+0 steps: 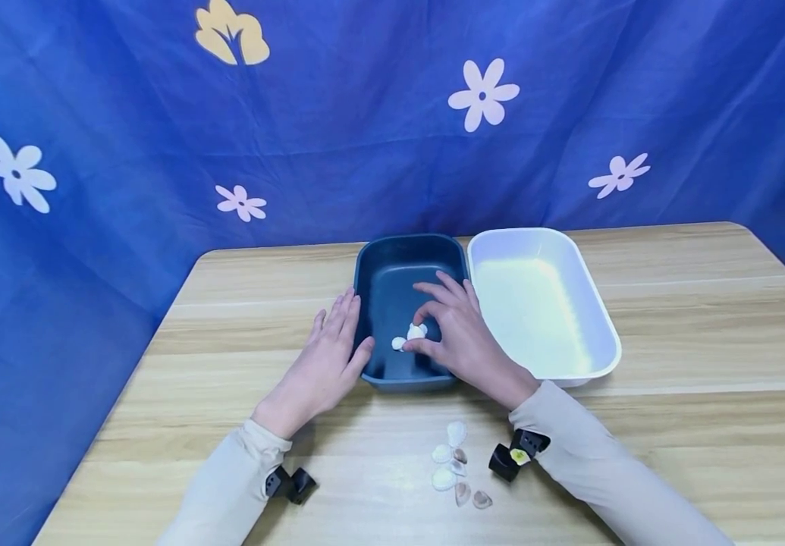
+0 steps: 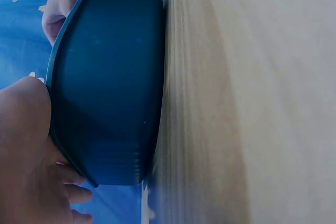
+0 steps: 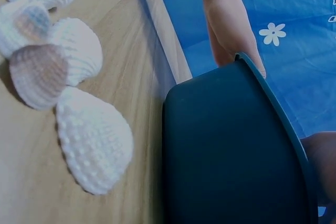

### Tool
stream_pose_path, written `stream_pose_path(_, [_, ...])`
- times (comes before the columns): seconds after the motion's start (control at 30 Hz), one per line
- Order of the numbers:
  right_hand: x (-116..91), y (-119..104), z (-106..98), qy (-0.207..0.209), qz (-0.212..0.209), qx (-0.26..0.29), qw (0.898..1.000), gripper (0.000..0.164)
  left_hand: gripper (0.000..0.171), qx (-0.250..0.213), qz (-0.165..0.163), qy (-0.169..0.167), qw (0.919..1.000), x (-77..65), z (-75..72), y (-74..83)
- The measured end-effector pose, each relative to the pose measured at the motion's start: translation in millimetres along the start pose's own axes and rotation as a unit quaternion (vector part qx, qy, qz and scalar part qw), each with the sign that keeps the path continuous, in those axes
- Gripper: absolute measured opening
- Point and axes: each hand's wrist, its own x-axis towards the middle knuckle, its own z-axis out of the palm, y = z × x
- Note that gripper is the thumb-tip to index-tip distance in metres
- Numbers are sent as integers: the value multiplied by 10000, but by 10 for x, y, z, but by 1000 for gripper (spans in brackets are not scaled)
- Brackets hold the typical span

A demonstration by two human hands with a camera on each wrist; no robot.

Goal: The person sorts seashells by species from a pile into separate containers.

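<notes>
Deep blue cloth printed with white flowers and one pale yellow motif (image 1: 365, 114) hangs behind a light wood-grain table (image 1: 692, 334). Along the table's back edge stand a dark teal, deep rectangular tray (image 1: 411, 385) and, just beside it on the right, a glossy white rectangular tray (image 1: 595, 303). Fingers straight, the left hand (image 1: 324, 368) rests against the teal tray's left rim. Over that tray's front half, the right hand (image 1: 456, 326) pinches a small white shell (image 1: 416, 331) between thumb and forefinger, other fingers spread; another white shell (image 1: 398, 343) lies just left of it. That hand and wrist block part of the teal tray's right rim and the white tray's near-left side. Toward the table's front edge lie loose white and brown ribbed shells (image 1: 443, 478), near a black wrist camera (image 1: 518, 455) bearing a yellow mark too small to read.
</notes>
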Motion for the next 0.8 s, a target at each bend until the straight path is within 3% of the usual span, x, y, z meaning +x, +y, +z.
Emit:
stream_pose_path(0.23, [63,-26,-147,-78,162,-455,9988,36,65,-47,11,-9,10000,2,5,-16])
stream_pose_path(0.37, [18,-29,-260,0,225,-179,9996,36,64,-40,72,34,10000,34,-4,-18])
stream_pose_path(0.6, [-185,-64,-406,88,-299,451,9985,33,65,13,84,9,10000,43,-1,-12])
stream_pose_path(0.8, [-375,-95,-466,-105,-583,750,9954,31,66,118,32,-101,9999,29,-17,0])
